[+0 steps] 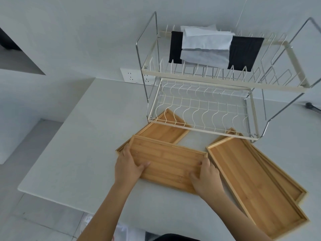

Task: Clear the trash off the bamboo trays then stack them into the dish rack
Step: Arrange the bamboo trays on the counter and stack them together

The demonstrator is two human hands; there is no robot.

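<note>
I hold a bamboo tray (166,160) by its two short ends, tilted up over the white table. My left hand (128,164) grips its left end and my right hand (206,178) grips its right end. Another bamboo tray (161,131) lies flat behind it, partly under the front of the dish rack (199,108). Two more bamboo trays (251,180) lie stacked at the right. The two-tier white wire dish rack stands at the back; its lower tier holds nothing.
Black and white cloths (208,47) lie on the rack's upper tier. A wall socket (133,75) sits behind the rack's left leg. The table's left edge (57,141) drops to the floor. A dark object (311,106) lies at far right.
</note>
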